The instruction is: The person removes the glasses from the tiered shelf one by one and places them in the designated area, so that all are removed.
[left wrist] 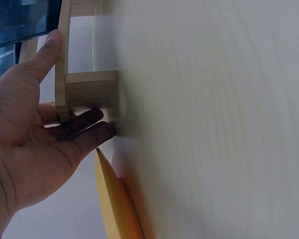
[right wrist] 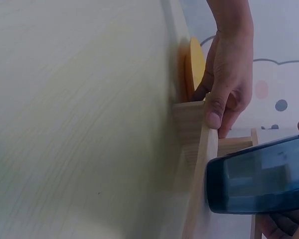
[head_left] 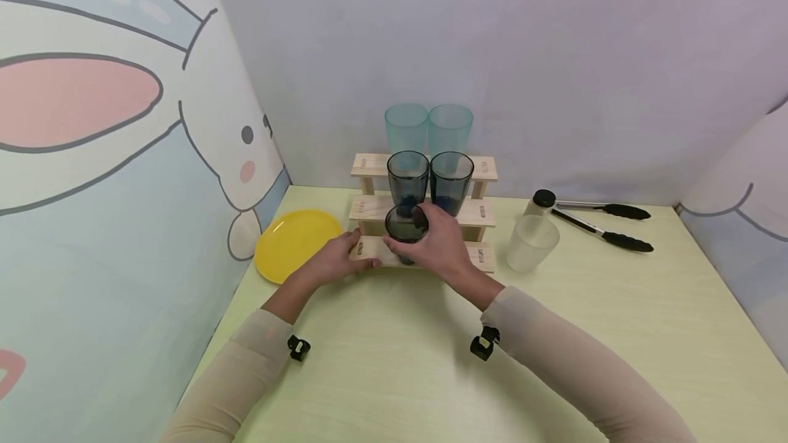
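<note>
My right hand point(head_left: 442, 245) holds a dark grey-blue tumbler point(head_left: 403, 224) by its sides, thumb toward me and fingers on the far side. The base of this tumbler point(right wrist: 259, 179) meets the lowest step of a three-step wooden rack point(head_left: 378, 208) in the right wrist view. My left hand point(head_left: 332, 260) grips the left end of that lowest step. In the left wrist view the thumb lies along the plank and the other fingers reach round its end, beside the support block point(left wrist: 92, 82). Two matching dark tumblers point(head_left: 451, 180) stand side by side on the middle step.
Two pale teal tumblers point(head_left: 406, 125) stand on the top step, near the wall. A yellow plate point(head_left: 295, 245) lies left of the rack. To the right are a frosted cup point(head_left: 532, 243), a black-capped bottle point(head_left: 544, 199) and black-handled tongs point(head_left: 626, 242). Walls border the table.
</note>
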The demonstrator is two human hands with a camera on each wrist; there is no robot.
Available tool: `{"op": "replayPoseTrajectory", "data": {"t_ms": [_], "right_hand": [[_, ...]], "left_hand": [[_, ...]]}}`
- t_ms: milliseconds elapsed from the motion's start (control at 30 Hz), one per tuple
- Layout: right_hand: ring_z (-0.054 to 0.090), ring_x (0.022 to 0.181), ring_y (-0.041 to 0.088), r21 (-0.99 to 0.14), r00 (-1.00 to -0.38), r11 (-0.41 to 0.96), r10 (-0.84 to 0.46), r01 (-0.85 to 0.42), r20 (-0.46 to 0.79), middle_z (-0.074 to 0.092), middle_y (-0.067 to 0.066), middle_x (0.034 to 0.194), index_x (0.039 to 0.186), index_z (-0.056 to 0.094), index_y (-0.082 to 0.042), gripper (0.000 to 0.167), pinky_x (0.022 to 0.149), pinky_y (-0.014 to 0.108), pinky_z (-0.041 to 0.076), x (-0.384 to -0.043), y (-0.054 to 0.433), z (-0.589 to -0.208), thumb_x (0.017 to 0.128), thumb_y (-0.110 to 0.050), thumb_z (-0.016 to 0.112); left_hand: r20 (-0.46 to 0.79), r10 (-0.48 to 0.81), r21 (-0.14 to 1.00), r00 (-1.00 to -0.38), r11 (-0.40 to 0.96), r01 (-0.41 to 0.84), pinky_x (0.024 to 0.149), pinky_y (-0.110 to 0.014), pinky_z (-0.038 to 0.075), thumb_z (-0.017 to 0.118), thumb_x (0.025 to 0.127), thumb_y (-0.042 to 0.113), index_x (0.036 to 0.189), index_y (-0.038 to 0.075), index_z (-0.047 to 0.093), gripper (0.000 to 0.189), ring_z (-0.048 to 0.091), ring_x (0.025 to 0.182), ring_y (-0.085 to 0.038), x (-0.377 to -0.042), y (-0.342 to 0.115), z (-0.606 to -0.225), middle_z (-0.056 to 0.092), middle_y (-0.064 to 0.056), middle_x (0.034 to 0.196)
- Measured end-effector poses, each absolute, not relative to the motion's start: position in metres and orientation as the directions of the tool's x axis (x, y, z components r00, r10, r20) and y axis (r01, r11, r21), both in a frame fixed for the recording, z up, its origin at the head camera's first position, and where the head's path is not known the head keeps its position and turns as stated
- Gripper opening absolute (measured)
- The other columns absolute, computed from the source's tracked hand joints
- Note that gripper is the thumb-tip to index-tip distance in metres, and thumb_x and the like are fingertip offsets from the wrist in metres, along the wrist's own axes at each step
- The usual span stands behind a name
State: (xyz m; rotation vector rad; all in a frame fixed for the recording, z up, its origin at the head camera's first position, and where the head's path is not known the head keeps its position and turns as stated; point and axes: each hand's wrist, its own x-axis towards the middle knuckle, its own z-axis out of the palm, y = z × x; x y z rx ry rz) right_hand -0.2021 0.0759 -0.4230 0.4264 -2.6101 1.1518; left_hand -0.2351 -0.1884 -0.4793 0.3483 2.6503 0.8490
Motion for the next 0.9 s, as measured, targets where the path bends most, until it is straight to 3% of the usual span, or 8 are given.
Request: {"op": "replayPoseTrajectory", "data": {"t_ms": [267, 600, 900], "right_hand": [[0.075, 0.114, 0.031, -0.734, -0.905, 0.538, -0.157, -0.414, 0.395, 0.078, 0.012, 0.126, 0.136, 0.072, -0.009, 0.068, 0.093, 0.052, 0.064, -0.195, 0.085, -0.418, 0.084, -0.044, 0.097], [0.073, 0.123, 0.032, -0.793, -0.952, 0.528, -0.136, -0.303, 0.274, 0.079, 0.008, 0.130, 0.146, 0.068, -0.015, 0.075, 0.099, 0.056, 0.062, -0.186, 0.102, -0.403, 0.084, -0.048, 0.096], [0.073, 0.115, 0.027, -0.817, -0.948, 0.484, -0.201, -0.314, 0.245, 0.079, 0.005, 0.127, 0.142, 0.070, -0.018, 0.068, 0.091, 0.048, 0.061, -0.188, 0.127, -0.395, 0.084, -0.039, 0.099]], "left_hand": [[-0.223, 0.347, 0.602, -0.911, 0.784, 0.151, 0.123, -0.055, 0.049, 0.077, 0.094, 0.073, 0.175, 0.006, 0.030, 0.115, 0.058, 0.137, -0.033, -0.235, -0.189, -0.478, 0.046, -0.020, 0.173], [-0.234, 0.348, 0.592, -0.908, 0.792, 0.151, 0.128, -0.056, 0.043, 0.076, 0.092, 0.075, 0.175, 0.003, 0.025, 0.121, 0.050, 0.155, -0.038, -0.235, -0.190, -0.479, 0.036, -0.022, 0.179], [-0.219, 0.354, 0.609, -0.909, 0.778, 0.156, 0.129, -0.058, 0.041, 0.077, 0.092, 0.075, 0.175, 0.004, 0.024, 0.122, 0.048, 0.157, -0.038, -0.236, -0.190, -0.479, 0.034, -0.022, 0.179]]}}
